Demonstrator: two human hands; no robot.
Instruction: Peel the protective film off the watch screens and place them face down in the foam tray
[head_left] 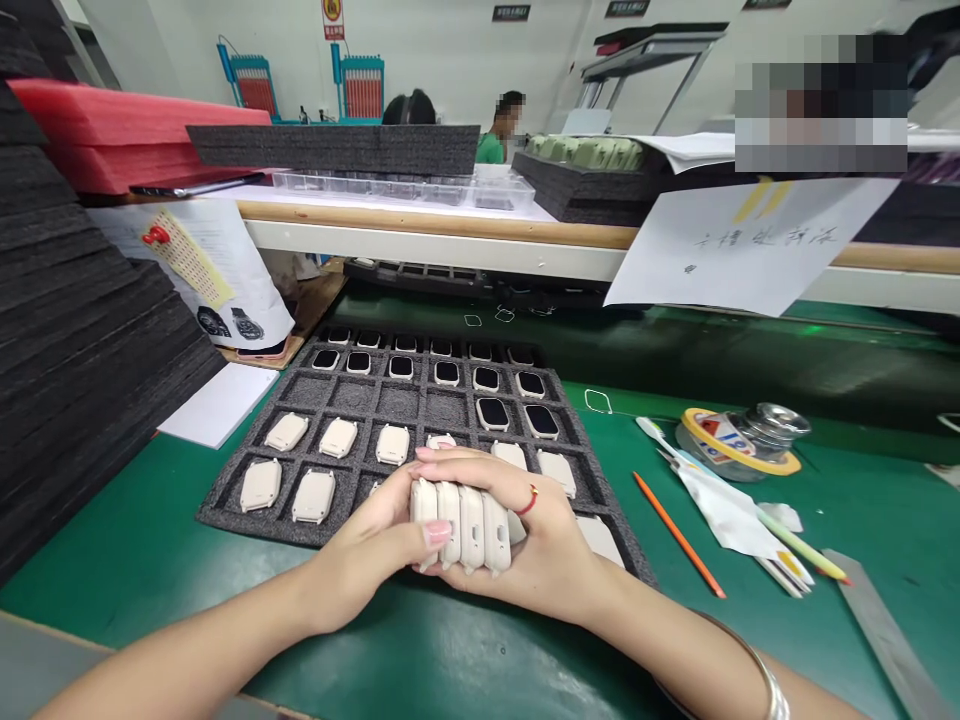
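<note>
Between my two hands is a row of several cream watch cases [471, 528], pressed side by side with their edges facing me. My left hand [367, 540] is closed on the row's left end, its thumb lying over the nearest edges. From the right, my right hand [547, 530] wraps round the same row, fingers over the top. Right behind them lies a dark foam tray [379, 400] with square pockets. Cream watch cases [261, 485] lie face down in its near rows; watch cases with black screens [493, 413] fill pockets farther back. My hands hide some near pockets.
An orange stick [679, 535], a toothbrush [651, 432], a tape roll with a glass jar [739, 440] and a metal ruler [889, 630] lie at right. Foam sheets [97, 350] are stacked at left. A shelf [442, 240] spans the back; a person in green [491, 148] is beyond.
</note>
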